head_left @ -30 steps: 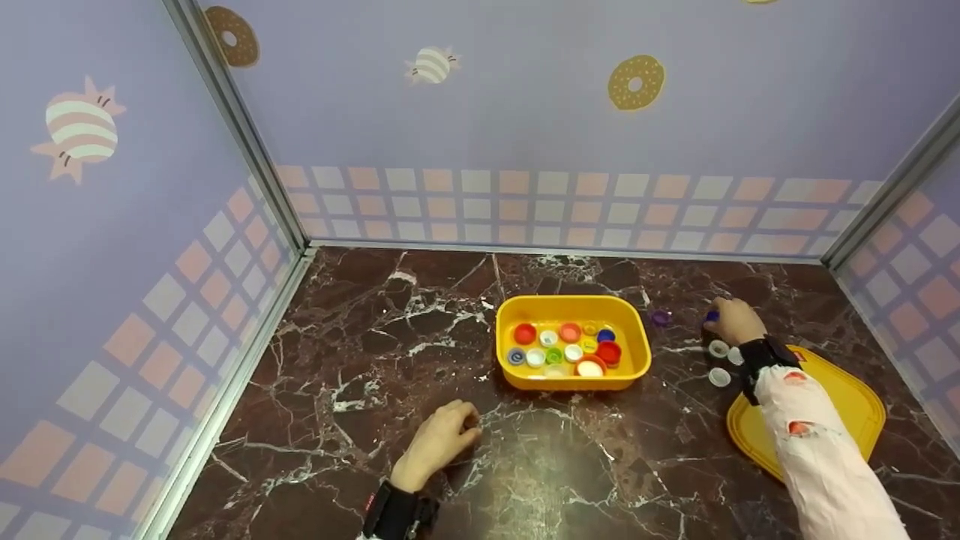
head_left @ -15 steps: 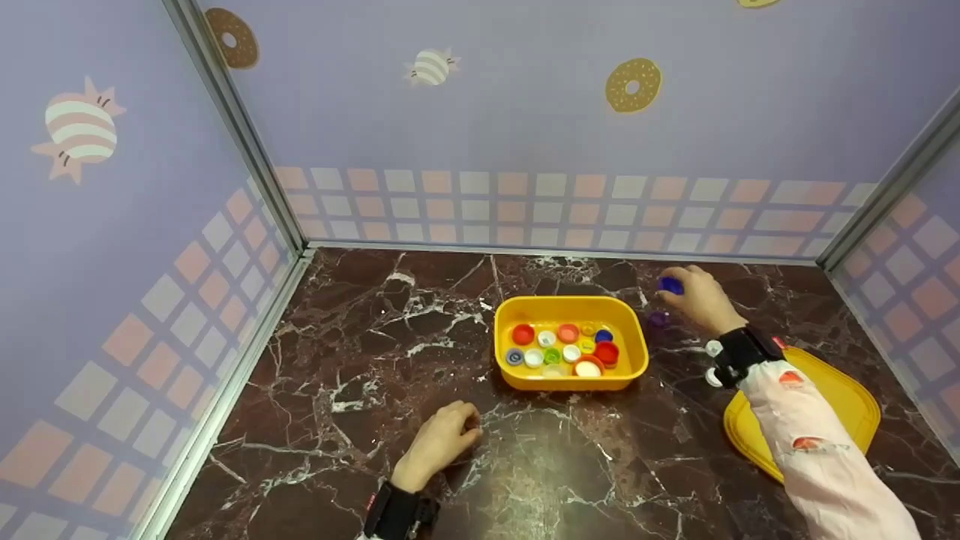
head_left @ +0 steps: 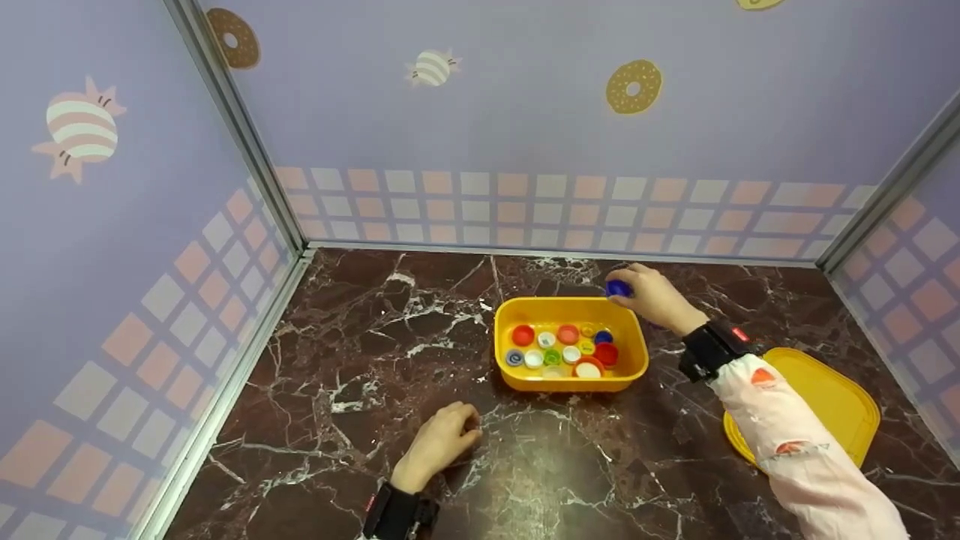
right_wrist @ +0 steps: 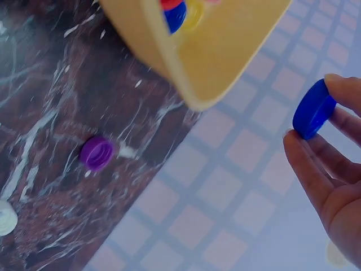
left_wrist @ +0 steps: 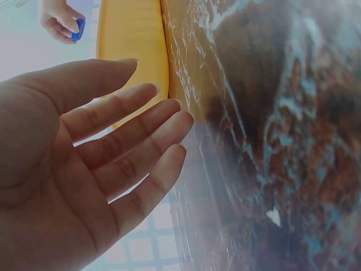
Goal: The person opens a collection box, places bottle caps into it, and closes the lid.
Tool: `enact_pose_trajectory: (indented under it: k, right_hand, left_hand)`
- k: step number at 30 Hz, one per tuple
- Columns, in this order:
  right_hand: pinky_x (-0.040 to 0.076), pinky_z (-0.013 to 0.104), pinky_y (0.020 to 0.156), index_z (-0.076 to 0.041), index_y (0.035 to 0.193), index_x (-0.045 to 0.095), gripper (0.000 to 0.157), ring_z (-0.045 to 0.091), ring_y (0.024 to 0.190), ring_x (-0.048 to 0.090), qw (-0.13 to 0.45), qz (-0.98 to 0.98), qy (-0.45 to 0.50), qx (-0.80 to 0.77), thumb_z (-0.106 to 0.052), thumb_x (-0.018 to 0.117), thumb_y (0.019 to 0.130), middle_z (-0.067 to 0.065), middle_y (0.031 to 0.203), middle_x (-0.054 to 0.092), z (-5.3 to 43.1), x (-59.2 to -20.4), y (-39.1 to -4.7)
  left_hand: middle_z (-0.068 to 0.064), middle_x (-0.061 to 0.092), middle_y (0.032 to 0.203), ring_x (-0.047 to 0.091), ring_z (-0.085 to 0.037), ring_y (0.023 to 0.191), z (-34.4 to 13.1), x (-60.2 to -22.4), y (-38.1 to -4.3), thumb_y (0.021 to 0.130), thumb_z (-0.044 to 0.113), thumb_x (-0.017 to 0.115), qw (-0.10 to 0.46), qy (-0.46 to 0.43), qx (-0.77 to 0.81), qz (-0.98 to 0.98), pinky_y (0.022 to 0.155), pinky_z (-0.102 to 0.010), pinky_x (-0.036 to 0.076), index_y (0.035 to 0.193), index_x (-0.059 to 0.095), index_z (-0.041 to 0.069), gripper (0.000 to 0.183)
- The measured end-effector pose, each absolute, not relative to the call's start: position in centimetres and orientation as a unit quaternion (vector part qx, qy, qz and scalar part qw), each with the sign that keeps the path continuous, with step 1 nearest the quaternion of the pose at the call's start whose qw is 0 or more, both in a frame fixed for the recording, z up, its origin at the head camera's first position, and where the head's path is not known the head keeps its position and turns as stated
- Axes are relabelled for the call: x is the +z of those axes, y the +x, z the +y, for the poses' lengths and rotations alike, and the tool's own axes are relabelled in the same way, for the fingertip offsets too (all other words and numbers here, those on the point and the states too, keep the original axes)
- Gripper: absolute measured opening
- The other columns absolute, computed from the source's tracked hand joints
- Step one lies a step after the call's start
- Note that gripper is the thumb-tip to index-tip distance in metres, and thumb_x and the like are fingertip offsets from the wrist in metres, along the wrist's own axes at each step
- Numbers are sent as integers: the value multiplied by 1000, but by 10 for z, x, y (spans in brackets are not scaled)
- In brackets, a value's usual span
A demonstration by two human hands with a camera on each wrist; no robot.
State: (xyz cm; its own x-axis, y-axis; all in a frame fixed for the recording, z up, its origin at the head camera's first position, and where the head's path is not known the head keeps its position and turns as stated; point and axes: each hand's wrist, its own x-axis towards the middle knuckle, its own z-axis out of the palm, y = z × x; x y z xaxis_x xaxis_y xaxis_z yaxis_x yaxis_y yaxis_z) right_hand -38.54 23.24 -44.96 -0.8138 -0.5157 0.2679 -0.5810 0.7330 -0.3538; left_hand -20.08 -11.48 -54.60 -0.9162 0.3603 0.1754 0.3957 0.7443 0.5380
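A blue bottle cap [right_wrist: 313,110] is pinched between the thumb and fingers of my right hand [head_left: 658,298]. That hand hovers above the back right corner of a yellow plastic box [head_left: 517,383]. Inside the box lie several caps, among them a red cap [head_left: 523,334], a green cap [head_left: 552,356] and another blue cap [head_left: 603,337]. My left hand [head_left: 439,441] rests near the table's middle, in front of the box and to its left. In the left wrist view its fingers are loosely bent and hold nothing.
A yellow lid [head_left: 832,397] lies on the marble-patterned table [head_left: 360,345] at the right, partly under my right forearm. In the right wrist view a purple cap [right_wrist: 97,153] and a white cap [right_wrist: 7,218] lie on the table beside the box. Patterned walls enclose the table.
My right hand has picked up the blue cap from the table at the right and carried it left to the box's back right corner. The left hand stays put.
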Motion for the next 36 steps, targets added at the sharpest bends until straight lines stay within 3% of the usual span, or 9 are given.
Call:
enact_pose_trajectory:
  k: [5, 15, 22, 36]
  right_hand:
    - [45, 43, 75, 0, 107, 62, 31, 33, 86, 55, 58, -922, 322, 208, -11, 71, 78, 19, 96, 55, 216, -458, -383]
    - [45, 39, 72, 0, 99, 63, 28, 24, 79, 55, -34, -925, 346, 154, -14, 73, 77, 10, 89, 59, 190, -486, -379]
    - [44, 38, 74, 0, 104, 63, 33, 25, 81, 55, -71, -925, 358, 102, -14, 73, 76, 10, 90, 60, 177, -495, -376]
    - [41, 41, 82, 1, 111, 59, 38, 29, 89, 55, -110, -932, 333, 90, -14, 72, 78, 15, 100, 60, 172, -494, -380]
  left_hand:
    - [3, 50, 76, 50, -10, 66, -116, -546, -199, 81, 10, 67, 30, -204, -299, -932, 56, -26, 42, 86, 60, 9, 9]
    - [2, 49, 77, 50, -11, 65, -118, -542, -200, 81, 11, 67, 35, -208, -283, -936, 55, -27, 42, 85, 59, 9, 9]
    - [2, 47, 73, 46, -11, 61, -120, -539, -203, 78, 6, 68, 88, -223, -255, -937, 52, -27, 40, 80, 58, 8, 10]
    - [2, 46, 72, 46, -13, 60, -122, -539, -203, 75, 5, 67, 112, -235, -269, -927, 51, -30, 40, 79, 56, 8, 12]
